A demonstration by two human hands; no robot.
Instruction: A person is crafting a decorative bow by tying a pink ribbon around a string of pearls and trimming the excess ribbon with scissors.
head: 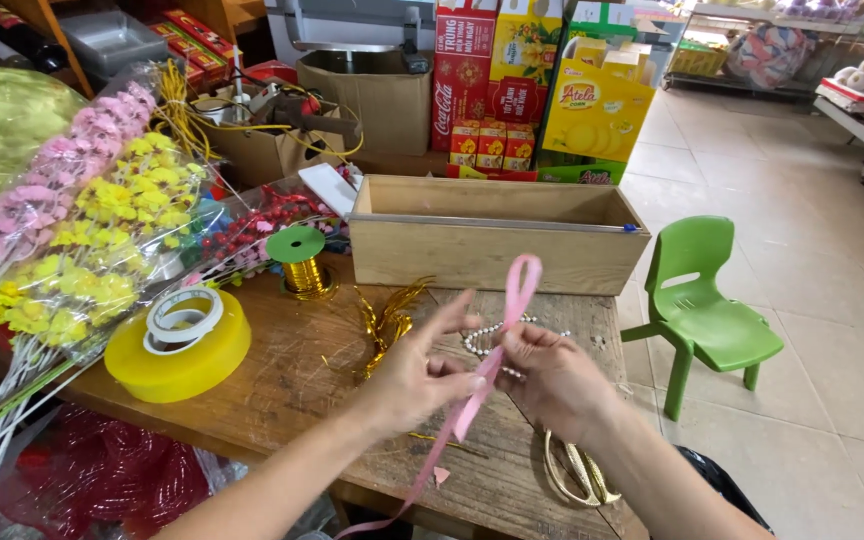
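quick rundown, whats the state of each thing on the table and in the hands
pink ribbon: looped, pinched by both hands
left hand: gripping ribbon
right hand: gripping ribbon
wooden box: open, upright
yellow tape roll: lying flat
gold wire spool: standing upright
green chair: upright, unoccupied

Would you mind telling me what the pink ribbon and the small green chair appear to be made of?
The pink ribbon, held by both hands, looks like thin satin-type fabric or plastic ribbon: it loops softly with a slight sheen. The small green chair looks like moulded plastic: one uniform glossy colour, rounded edges.
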